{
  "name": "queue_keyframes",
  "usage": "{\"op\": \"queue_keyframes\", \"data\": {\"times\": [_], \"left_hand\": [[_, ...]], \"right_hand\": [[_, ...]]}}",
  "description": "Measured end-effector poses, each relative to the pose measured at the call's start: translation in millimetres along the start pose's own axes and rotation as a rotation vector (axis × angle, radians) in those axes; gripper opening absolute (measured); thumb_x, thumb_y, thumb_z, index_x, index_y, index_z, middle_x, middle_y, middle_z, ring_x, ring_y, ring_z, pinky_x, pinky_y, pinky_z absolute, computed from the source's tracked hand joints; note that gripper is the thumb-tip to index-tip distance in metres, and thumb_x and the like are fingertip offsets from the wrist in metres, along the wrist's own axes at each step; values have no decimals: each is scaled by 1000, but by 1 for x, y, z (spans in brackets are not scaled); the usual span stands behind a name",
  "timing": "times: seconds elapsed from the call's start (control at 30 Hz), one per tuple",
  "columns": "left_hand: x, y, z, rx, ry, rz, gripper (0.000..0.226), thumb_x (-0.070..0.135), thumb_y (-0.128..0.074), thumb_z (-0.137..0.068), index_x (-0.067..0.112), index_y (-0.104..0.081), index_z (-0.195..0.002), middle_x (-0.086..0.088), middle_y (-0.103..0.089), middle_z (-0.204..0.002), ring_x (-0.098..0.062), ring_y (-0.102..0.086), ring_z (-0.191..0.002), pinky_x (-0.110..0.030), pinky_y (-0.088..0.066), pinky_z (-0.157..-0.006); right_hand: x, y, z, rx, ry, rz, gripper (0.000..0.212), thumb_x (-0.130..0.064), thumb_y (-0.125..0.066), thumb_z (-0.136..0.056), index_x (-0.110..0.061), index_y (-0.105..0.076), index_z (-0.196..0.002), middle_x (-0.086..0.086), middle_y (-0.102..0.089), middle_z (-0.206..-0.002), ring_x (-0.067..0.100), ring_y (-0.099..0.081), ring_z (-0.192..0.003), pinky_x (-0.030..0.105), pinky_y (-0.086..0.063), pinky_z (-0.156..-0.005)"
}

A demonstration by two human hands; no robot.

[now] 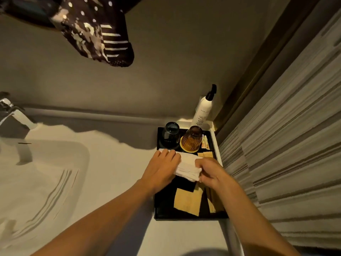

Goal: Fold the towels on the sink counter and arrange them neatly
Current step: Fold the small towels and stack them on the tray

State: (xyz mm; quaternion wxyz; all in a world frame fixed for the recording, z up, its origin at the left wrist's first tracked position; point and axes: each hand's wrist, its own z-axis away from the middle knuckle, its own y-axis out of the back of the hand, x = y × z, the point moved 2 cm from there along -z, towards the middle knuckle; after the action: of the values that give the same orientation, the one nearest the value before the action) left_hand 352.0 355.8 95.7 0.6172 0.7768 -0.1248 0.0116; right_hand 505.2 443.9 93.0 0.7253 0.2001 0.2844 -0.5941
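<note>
- A small white towel [186,166] lies folded across the black tray [162,209] at the right end of the worktop [114,163], just in front of two upturned glasses [171,135].
- The left hand [160,169] lies flat on the towel's left end, fingers straight and pressing down; its grip is released, holding nothing.
- The right hand [212,172] has curled fingers pinching the towel's right end, so its grip is grasping the cloth.
- The towel looks light, soft and limp: it should crease easily but will sag and unfold if lifted by one corner. Judging by its thick layered edge, it is already folded several times.
- Best held at both short ends, or pinned flat with one palm while the other tucks the loose edge.
- The glasses just behind look fragile, and the paper packets [188,202] on the tray could slide; pushing the towel back calls for care.
</note>
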Motion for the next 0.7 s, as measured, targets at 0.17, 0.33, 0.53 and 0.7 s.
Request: {"op": "queue_keyframes", "data": {"times": [0.17,0.33,0.53,0.7], "left_hand": [[-7,-35,-16,-93,32,-103,34,19,-67,-81,15,-56,-113,-8,-60,-110,-27,-53,-94,-40,-46,-84],[-13,-56,-4,-210,20,-111,52,17,-73,-78,13,-56,-127,-10,-60,-120,-29,-56,-109,-45,-47,-98],[-23,-45,-30,-155,59,-153,36,19,-80,-70,17,-63,-101,-6,-63,-92,-24,-57,-78,-36,-47,-64],[-16,-57,-23,-152,164,-112,41,21,-80,-68,15,-61,-104,-6,-63,-96,-24,-57,-81,-34,-47,-66]], "right_hand": [[-11,-3,-40,244,318,350,43,3,-54,-83,-9,-57,-124,15,-63,-118,30,-62,-100,33,-53,-74],[18,-13,-28,464,941,1149,35,-21,-58,-90,-17,-57,-124,4,-55,-127,23,-50,-117,38,-46,-96],[34,-22,-35,355,995,1666,47,-21,-76,-73,-21,-61,-117,6,-62,-116,28,-57,-105,43,-45,-89],[31,-30,-40,384,990,1643,47,-11,-75,-74,-17,-61,-118,10,-63,-111,31,-58,-103,45,-46,-91]]}}
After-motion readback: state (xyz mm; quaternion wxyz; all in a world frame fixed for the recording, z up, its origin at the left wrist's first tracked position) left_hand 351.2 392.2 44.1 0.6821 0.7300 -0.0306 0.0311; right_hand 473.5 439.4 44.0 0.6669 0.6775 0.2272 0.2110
